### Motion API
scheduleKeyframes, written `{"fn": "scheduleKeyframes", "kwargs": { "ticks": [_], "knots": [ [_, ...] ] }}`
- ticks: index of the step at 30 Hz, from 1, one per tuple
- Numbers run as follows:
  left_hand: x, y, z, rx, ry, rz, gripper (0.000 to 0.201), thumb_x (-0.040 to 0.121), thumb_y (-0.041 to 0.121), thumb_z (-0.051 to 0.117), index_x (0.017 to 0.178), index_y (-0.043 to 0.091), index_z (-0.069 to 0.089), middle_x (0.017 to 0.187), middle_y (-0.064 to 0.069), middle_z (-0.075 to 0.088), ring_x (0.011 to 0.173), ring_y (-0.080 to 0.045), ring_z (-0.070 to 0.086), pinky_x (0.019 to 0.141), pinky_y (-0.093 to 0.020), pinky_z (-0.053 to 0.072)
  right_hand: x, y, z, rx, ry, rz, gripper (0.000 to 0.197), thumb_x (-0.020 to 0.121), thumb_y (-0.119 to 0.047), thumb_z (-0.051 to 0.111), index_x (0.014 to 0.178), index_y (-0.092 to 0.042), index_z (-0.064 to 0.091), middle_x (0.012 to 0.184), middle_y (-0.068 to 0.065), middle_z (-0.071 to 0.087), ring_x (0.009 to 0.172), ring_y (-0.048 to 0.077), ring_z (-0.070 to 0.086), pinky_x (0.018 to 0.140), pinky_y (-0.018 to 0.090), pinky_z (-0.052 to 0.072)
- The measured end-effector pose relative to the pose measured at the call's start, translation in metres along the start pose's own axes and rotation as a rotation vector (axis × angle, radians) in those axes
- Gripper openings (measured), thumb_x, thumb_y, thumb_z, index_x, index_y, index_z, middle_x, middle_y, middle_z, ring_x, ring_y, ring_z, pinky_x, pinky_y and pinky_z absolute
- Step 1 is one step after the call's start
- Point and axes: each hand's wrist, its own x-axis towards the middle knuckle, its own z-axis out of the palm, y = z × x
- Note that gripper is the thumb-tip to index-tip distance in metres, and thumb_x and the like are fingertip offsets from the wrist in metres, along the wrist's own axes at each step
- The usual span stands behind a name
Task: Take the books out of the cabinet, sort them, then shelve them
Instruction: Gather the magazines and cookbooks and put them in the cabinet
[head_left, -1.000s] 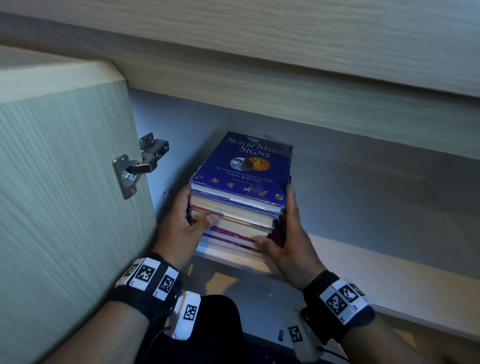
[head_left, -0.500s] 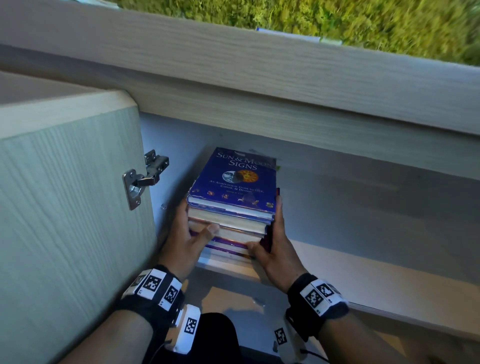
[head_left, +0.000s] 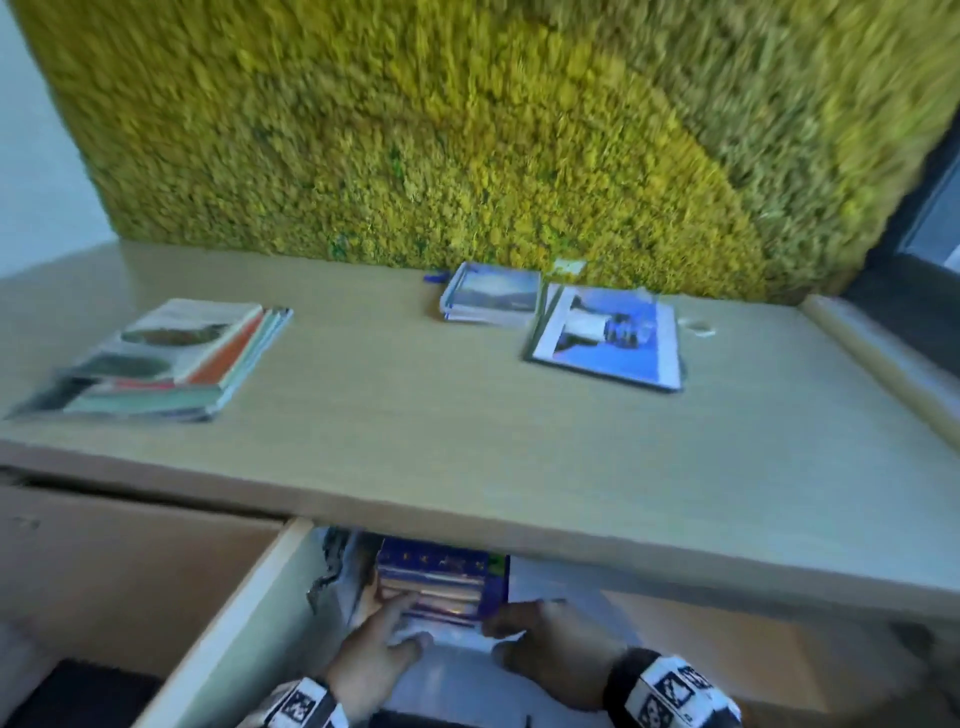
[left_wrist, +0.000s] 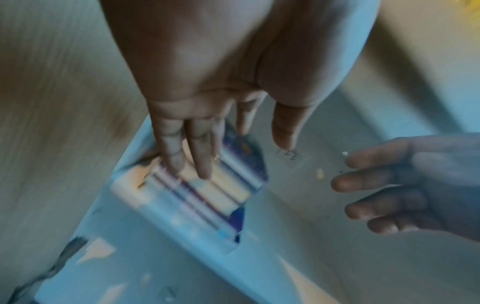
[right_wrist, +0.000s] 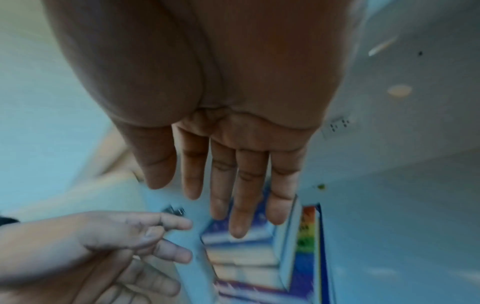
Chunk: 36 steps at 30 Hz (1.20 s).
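I am reaching both hands toward the stack of books (head_left: 441, 587) lying flat inside the cabinet (head_left: 249, 597), under the countertop (head_left: 467, 441). My left hand (head_left: 374, 660) is spread with straight fingers; its fingertips (left_wrist: 202, 170) seem to be brushing the page edges, though the blur is making contact hard to judge. My right hand (head_left: 550, 654) is also open, fingers straight and together, hovering just beside the stack and gripping nothing. Up on the countertop, a pile of magazines (head_left: 171, 358), a small book stack (head_left: 493, 296) and a blue-covered book (head_left: 608, 338) are lying apart, so I am guessing part of the emptying and sorting is done. This stack is waiting to come out, and all shelving is remaining
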Motion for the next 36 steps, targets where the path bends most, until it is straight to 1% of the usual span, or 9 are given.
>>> {"fn": "scheduleKeyframes", "kwargs": {
  "ticks": [2,5,12,15,20,23,26,31,36],
  "knots": [
    [-0.043,0.063,-0.025,0.025,-0.084,0.017,0.045,0.068,0.056,0.065,0.113,0.049,0.069,0.121,0.004,0.070,0.114,-0.015,0.068,0.104,-0.032,0.051,-0.032,-0.031,-0.040,-0.002,0.011,-0.045,0.018,0.097,-0.036,0.056,0.084,-0.049,0.058,0.084,-0.037,0.066,0.101,0.005,0.065,0.091,0.024,0.049],
    [-0.089,0.156,-0.060,-0.018,-0.108,0.070,0.049,0.072,0.054,0.063,0.117,0.033,0.066,0.113,-0.001,0.074,0.114,-0.017,0.068,0.106,-0.037,0.051,-0.065,-0.064,-0.100,0.059,0.106,-0.084,0.015,0.095,-0.034,0.059,0.083,-0.043,0.061,0.084,-0.015,0.068,0.075,-0.003,0.058,0.080,0.024,0.051],
    [-0.086,0.275,-0.131,0.090,0.055,0.168,0.018,0.098,0.013,0.057,0.115,0.018,0.063,0.108,-0.005,0.068,0.093,-0.017,0.065,0.081,-0.016,0.053,-0.042,-0.103,-0.208,0.274,0.374,-0.081,0.014,0.099,-0.023,0.059,0.107,-0.026,0.070,0.097,0.000,0.076,0.091,0.017,0.073,0.073,0.025,0.052],
    [-0.055,0.306,-0.166,0.113,0.059,0.167,0.041,0.082,0.032,0.064,0.118,0.013,0.065,0.106,-0.006,0.067,0.093,-0.016,0.061,0.082,-0.025,0.048,-0.005,-0.112,-0.231,0.405,0.424,-0.062,0.015,0.100,-0.021,0.059,0.108,-0.025,0.070,0.103,0.001,0.077,0.091,0.016,0.075,0.074,0.033,0.053],
    [-0.004,0.272,-0.283,0.325,0.315,-0.049,0.042,0.096,0.036,0.063,0.131,0.013,0.060,0.129,-0.003,0.064,0.117,-0.020,0.062,0.085,-0.024,0.044,0.077,-0.151,-0.219,0.453,0.316,-0.086,0.013,0.101,-0.018,0.059,0.108,-0.021,0.070,0.102,0.003,0.077,0.087,0.015,0.075,0.076,0.036,0.056],
    [0.013,0.226,-0.363,0.474,0.535,-0.241,0.036,0.090,0.045,0.056,0.108,0.015,0.066,0.123,-0.018,0.069,0.111,-0.035,0.066,0.083,-0.032,0.050,0.139,-0.179,-0.194,0.423,0.177,-0.083,0.019,0.100,-0.013,0.055,0.113,-0.019,0.067,0.098,-0.002,0.077,0.085,0.011,0.075,0.072,0.032,0.055],
    [0.030,0.170,-0.428,0.482,0.719,-0.443,0.052,0.079,0.050,0.061,0.119,0.016,0.059,0.121,-0.021,0.063,0.106,-0.039,0.063,0.091,-0.037,0.054,0.196,-0.210,-0.167,0.400,0.040,-0.112,0.030,0.095,-0.019,0.057,0.125,-0.021,0.062,0.097,-0.009,0.074,0.087,0.009,0.071,0.076,0.029,0.056],
    [0.064,0.103,-0.467,0.444,0.575,-0.552,0.067,0.048,0.060,0.074,0.100,0.019,0.061,0.096,-0.008,0.070,0.082,-0.030,0.067,0.076,-0.036,0.059,0.252,-0.252,-0.142,0.267,0.002,-0.081,0.069,0.092,-0.041,0.062,0.154,-0.024,0.038,0.149,0.001,0.052,0.128,0.020,0.059,0.105,0.036,0.050],
    [0.050,0.134,-0.446,0.221,0.572,-0.445,0.044,0.081,0.052,0.069,0.066,0.011,0.063,0.054,-0.004,0.064,0.055,-0.024,0.064,0.059,-0.027,0.046,0.276,-0.271,-0.133,0.367,0.072,-0.052,0.065,0.085,-0.044,0.060,0.143,-0.021,0.043,0.126,0.002,0.068,0.109,0.023,0.068,0.096,0.040,0.055]
  ]
}}
